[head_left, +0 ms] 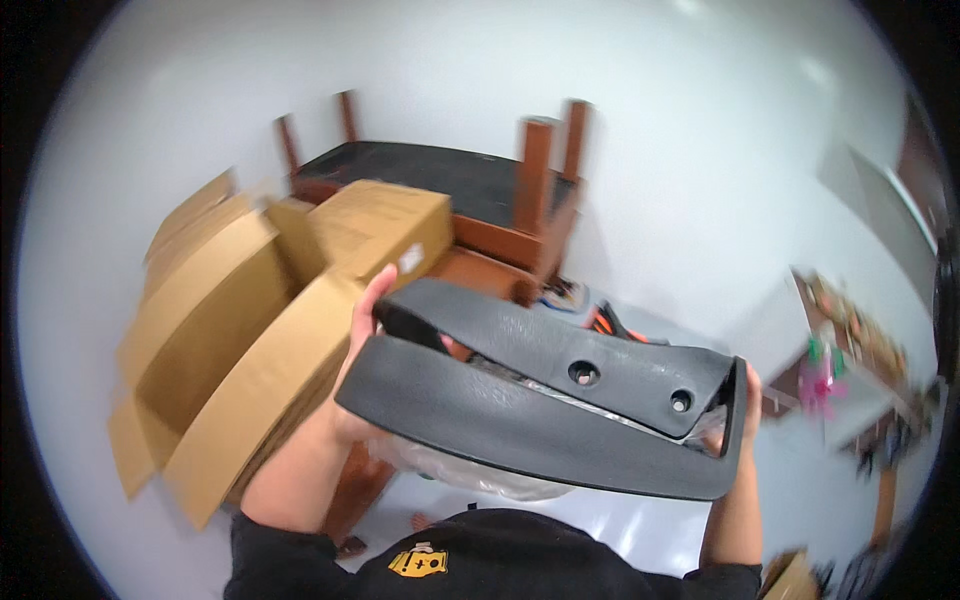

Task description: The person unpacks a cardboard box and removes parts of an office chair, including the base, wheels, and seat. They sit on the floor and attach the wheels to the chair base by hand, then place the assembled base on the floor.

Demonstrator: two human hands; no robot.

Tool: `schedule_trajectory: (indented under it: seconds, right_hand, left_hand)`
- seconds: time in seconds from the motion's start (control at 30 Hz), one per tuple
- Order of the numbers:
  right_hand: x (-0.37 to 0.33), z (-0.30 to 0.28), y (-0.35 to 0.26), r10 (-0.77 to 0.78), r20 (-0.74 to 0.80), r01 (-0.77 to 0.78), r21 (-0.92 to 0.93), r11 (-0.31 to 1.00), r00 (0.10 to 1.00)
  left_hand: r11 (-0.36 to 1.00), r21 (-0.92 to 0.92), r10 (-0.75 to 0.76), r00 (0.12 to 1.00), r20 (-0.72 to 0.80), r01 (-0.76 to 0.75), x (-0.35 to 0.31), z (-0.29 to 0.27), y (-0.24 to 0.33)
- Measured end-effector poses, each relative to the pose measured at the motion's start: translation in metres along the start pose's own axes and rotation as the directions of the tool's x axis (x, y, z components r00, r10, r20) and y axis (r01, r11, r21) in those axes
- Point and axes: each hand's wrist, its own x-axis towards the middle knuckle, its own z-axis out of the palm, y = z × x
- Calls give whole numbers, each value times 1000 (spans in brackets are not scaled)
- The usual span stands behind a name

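Note:
Between my two hands I hold up a long dark grey moulded plastic part (540, 420). It has a curved upper panel with two round screw holes and a lengthwise gap below them. My left hand (352, 410) wraps round its left end, with a fingertip showing above the top edge. At the other end my right hand (752, 395) grips the side, most of its fingers hidden behind the part. Clear plastic film (470, 470) hangs below the part, and some also shows through the gap.
An open cardboard box (225, 350) stands at the left, beside a closed carton (390, 220). Behind is an upturned brown wooden table (490, 240) with a black panel. A cluttered shelf (860, 330) stands at the right; orange-and-black items (610, 320) lie behind the part.

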Motion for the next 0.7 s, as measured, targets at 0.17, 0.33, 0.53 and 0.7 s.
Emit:
schedule_trajectory:
  seconds: [0.17,0.33,0.53,0.7]
  right_hand:
    - [-132,-60,3,946,-64,-314,934,169,319]
    - [-281,-78,-5,938,-331,-330,879,345,97]
    - [-355,-37,26,809,-565,-304,752,585,161]
    - [-391,-33,48,697,-647,-746,291,600,308]
  left_hand:
    - [968,-251,80,921,380,20,41,127,-44]
    - [925,-241,-62,744,666,293,55,251,-65]
    - [818,-205,-136,527,839,538,77,343,-89]
    - [750,-242,-115,482,869,615,104,415,-108]
